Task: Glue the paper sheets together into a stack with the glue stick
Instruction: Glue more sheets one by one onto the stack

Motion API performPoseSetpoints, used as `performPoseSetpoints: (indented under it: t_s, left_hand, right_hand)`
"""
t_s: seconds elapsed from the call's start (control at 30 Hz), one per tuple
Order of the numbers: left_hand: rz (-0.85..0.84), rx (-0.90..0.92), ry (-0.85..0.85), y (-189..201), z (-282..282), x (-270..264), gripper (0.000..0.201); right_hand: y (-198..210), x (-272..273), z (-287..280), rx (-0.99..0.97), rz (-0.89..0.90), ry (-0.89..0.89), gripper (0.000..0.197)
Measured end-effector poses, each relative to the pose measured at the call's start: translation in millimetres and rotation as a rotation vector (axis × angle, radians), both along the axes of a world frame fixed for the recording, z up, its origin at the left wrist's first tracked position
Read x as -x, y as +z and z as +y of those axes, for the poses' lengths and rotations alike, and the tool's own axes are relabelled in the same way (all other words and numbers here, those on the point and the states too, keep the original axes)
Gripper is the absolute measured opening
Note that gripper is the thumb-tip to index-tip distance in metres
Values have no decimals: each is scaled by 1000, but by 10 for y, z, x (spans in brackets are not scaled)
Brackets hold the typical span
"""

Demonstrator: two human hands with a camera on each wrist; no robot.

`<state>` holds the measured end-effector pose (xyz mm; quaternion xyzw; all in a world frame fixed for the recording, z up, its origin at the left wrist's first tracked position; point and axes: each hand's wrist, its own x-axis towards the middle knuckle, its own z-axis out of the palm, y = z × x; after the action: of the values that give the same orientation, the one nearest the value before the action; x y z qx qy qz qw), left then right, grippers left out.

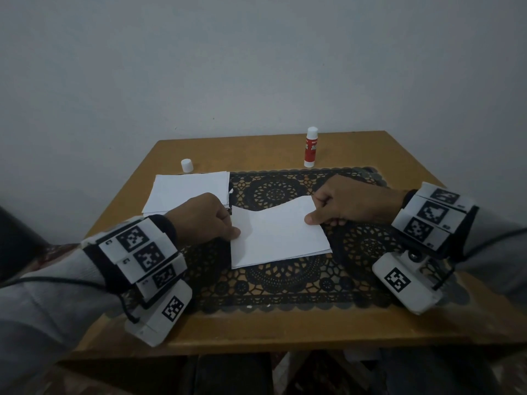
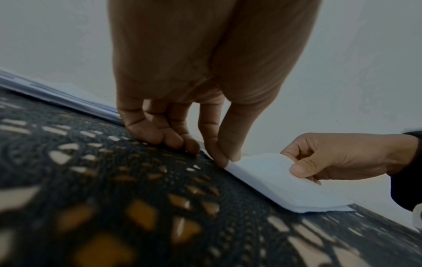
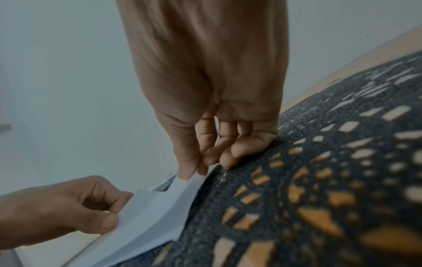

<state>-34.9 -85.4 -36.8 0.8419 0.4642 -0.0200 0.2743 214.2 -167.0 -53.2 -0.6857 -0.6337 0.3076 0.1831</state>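
Paper sits at the middle of what I see: a white sheet (image 1: 278, 232) held between my two hands over the dark lace mat (image 1: 285, 283). My left hand (image 1: 204, 218) pinches the sheet's left edge between thumb and forefinger, the other fingers curled down with their tips on the mat in the left wrist view. My right hand (image 1: 345, 202) pinches the far right corner the same way, thumb on top. The sheet sags in the middle between the two grips and its far edge is lifted, while the near edge lies on a thin pile of sheets on the mat; from the right wrist view I think I see at least two layers under it, though the blur keeps me from counting them.

A second stack (image 1: 188, 192) of white sheets lies on the table (image 1: 413, 163) just behind my left hand, at the mat's left edge. The glue stick (image 1: 310, 148) stands upright and uncapped at the table's far side, well apart from both hands, and its white cap (image 1: 186, 165) stands near the far edge of the stack.
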Motion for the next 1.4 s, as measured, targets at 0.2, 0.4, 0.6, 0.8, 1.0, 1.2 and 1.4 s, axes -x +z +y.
performPoseSetpoints:
  t_s: [0.2,0.4,0.6,0.8,1.0,1.2,1.4]
  left_hand:
    - [6,-9,-2,-5,3,-10,36]
    - [26,-33,-10,-25,14,-15,29]
    - [107,-193,-40,-31,-28,-51,26]
    - [181,-365,-174,-67,-178,-21,82]
    - [381,-343,-377,-60,-233,-16,60]
    - [422,-327,-421,-71,-203,-7,62]
    - [469,-322,-420,-51,-248,-58,62]
  right_hand:
    - [3,26,-14,-18,-26,1,31]
    - [9,58,-12,-43,-114,-4,34]
    - [0,117,18,-4,-326,-28,39]
    - [76,266,-42,-9,-580,-70,37]
    - [136,878,-456,221,-714,354,88]
    - [78,767,-550,361,-721,379,102]
    - [78,812,-698,405,-741,471,104]
